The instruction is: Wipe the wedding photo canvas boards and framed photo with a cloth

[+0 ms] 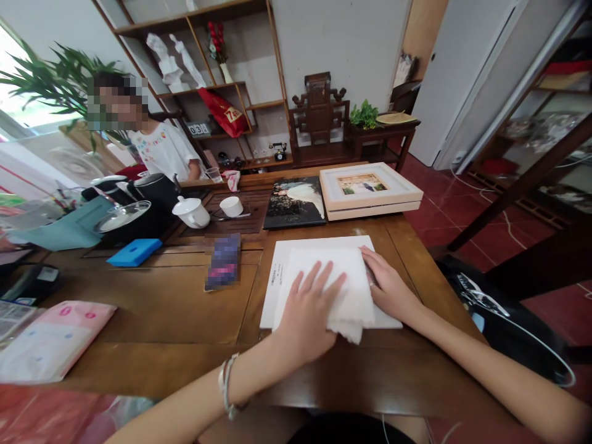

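A folded stack of soft white tissue-like sheets (345, 277) lies on a flat white panel (272, 311) with small printed text at its left side. My left hand (309, 308) rests on the stack, fingers outstretched and spread. Around the stack's right edge curl the fingers of my right hand (391, 287), closed on it. A small shiny patch shows beside the right fingers, too little to name. The stack's lower edge hangs loosely over the panel's front.
Behind the panel are a dark photo panel (296, 203) and a pale framed picture (374, 188). A pixelated phone-like item (223, 262), blue box (135, 253), lidded white cup (191, 213) and pink-white packet (58, 339) lie leftward. A person (161, 148) sits across the table.
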The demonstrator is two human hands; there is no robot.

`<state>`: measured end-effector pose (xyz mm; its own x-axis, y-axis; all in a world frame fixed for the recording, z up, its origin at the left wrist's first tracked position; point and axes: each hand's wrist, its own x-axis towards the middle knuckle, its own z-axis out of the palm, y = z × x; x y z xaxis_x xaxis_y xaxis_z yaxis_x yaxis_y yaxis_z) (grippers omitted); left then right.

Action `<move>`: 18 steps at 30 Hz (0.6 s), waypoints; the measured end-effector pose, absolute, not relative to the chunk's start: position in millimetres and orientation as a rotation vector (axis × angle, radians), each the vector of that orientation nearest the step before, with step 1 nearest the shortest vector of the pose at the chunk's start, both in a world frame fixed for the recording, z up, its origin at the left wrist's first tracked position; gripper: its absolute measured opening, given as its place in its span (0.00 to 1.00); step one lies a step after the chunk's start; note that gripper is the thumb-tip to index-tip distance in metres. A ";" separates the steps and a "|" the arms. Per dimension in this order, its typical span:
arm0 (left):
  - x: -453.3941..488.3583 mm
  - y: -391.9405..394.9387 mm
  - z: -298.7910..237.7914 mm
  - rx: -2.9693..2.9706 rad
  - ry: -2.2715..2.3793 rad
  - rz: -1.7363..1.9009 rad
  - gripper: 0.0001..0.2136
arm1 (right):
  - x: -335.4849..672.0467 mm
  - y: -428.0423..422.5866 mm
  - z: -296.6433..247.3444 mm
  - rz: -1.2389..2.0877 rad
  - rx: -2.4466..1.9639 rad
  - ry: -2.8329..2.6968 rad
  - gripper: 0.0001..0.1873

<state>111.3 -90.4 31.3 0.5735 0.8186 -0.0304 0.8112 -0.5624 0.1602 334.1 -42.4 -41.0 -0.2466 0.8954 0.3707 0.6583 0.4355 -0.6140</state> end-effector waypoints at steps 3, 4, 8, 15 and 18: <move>108.9 -57.2 29.1 2.614 1.447 0.178 0.39 | 331.5 -42.7 -38.0 0.403 -1.327 -1.997 0.24; 107.6 -48.1 27.8 2.609 1.470 0.197 0.38 | 330.7 -43.0 -37.2 0.397 -1.338 -1.996 0.24; 99.1 -25.1 22.0 2.608 1.554 0.206 0.37 | 329.3 -44.0 -35.8 0.412 -1.363 -1.986 0.23; 83.6 -62.3 23.7 2.622 1.540 0.143 0.38 | 330.4 -43.6 -38.4 0.400 -1.351 -1.985 0.24; 80.2 -104.2 26.0 2.636 1.498 0.085 0.44 | 330.6 -43.6 -39.5 0.384 -1.355 -1.994 0.24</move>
<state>80.2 -104.2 26.0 0.5121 0.8589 -0.0051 0.8528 -0.5077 0.1221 330.6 -43.6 -39.5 -0.2209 0.9013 0.3726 0.6987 0.4127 -0.5844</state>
